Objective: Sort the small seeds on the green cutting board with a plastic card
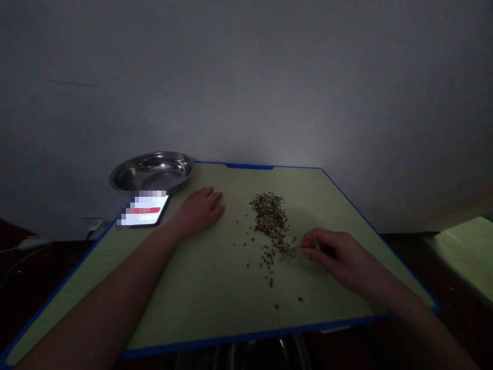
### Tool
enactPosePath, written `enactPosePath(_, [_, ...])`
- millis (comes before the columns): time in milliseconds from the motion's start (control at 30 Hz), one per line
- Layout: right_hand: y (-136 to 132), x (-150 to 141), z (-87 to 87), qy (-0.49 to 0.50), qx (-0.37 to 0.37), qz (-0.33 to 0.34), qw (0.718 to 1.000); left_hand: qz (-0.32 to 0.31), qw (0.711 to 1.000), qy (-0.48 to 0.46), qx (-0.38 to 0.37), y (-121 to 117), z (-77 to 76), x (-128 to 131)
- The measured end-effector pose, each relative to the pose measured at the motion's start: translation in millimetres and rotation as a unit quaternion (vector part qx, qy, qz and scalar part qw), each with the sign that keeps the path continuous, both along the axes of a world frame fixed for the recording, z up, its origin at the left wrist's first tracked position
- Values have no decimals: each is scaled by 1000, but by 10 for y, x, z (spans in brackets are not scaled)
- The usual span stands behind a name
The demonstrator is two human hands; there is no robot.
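Note:
Small dark brown grains, perhaps peppercorns (269, 213), lie in a loose pile on the pale green table (200, 288), mixed with lighter bits. My right hand (331, 252) is closed in a pinch at the pile's right edge. Between its thumb and fingertips sticks out a thin, branching sprig (288, 251), blurred, its tip over the grains. Left of the pile, my left hand (200, 208) rests on the tabletop with fingers stretched out, holding nothing.
A shallow steel basin (154, 172) stands at the table's back left corner. A lit phone (144, 209) lies just in front of it, close to my left wrist. Stray grains (277, 307) are scattered toward the blue front edge. The grey wall (246, 92) rises behind the table.

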State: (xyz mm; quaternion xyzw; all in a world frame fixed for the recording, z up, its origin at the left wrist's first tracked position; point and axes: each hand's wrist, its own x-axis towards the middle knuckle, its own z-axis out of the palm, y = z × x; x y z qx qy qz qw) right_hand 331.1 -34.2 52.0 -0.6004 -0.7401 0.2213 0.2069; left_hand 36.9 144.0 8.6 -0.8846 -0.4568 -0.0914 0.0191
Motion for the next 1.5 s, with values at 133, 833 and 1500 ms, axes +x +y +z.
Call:
enactPosePath(133, [-64,-46,6,26,-45,45,998,10,1000,10,-4,-21,20,10])
enactPosePath(833, [204,-80,-118,-10,76,-43,996,17,1000,12,-5,-21,9,3])
enactPosePath(1500, [233,-350,23,-64,73,16,995,22,1000,6,-9,-17,-8,-9])
